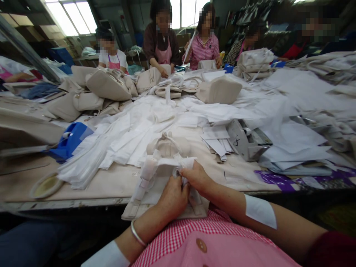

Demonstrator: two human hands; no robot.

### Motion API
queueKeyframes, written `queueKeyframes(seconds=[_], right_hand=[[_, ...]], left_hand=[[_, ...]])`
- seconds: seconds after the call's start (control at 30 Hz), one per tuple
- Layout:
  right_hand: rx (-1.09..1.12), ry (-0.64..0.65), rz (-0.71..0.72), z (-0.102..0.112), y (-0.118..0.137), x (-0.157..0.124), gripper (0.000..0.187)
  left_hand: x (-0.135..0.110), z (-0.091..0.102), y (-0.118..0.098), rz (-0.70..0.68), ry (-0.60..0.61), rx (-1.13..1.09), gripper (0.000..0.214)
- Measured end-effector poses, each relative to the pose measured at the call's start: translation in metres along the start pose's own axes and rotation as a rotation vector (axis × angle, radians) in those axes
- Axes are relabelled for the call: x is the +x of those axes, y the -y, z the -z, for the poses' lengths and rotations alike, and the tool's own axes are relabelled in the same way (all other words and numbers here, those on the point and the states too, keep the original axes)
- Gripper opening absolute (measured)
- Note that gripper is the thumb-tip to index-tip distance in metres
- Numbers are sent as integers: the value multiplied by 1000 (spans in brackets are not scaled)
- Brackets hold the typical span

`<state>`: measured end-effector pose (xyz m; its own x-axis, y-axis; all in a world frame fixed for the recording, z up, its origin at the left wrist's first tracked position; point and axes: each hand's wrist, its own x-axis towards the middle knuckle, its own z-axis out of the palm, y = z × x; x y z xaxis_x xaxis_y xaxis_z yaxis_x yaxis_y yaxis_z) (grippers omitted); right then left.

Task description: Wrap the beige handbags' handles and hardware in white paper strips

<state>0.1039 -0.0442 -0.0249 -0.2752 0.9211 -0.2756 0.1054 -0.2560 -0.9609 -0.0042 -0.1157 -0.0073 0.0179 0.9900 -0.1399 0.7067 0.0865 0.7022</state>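
Note:
A beige handbag lies at the table's front edge, close against my apron, its near end reaching past the edge. White tissue wrapping covers parts of its straps and top. My left hand, with a bracelet at the wrist, is closed, thumb and fingers pinching at the bag's middle. Right beside it, my right hand is also closed, gripping the wrapped part of the bag from the right. A small round greyish piece shows between the fingertips; what it is I cannot make out.
White tissue strips spread left and ahead. A tape roll and blue tape dispenser sit left; a grey metal box and paper slips right. Beige bags pile behind. Several co-workers stand across the table.

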Motion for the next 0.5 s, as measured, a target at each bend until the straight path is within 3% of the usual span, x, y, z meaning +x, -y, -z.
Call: queueKeyframes(seconds=[0.1,0.2,0.3,0.37,0.5], right_hand=[[20,11,3,4,6,-3,31],[-70,217,98,28,11,-11,36],[-354,122,204,60,4,-29,51],[-486,51,157,76,-6,-43,59],[-522,193,104,76,-16,-63,60]], left_hand=[[2,-2,1,-19,-18,20,26],[5,0,2,-25,0,12,29],[7,5,2,-13,14,-12,32],[9,11,0,26,5,-13,32],[19,36,-17,70,62,-79,35]])
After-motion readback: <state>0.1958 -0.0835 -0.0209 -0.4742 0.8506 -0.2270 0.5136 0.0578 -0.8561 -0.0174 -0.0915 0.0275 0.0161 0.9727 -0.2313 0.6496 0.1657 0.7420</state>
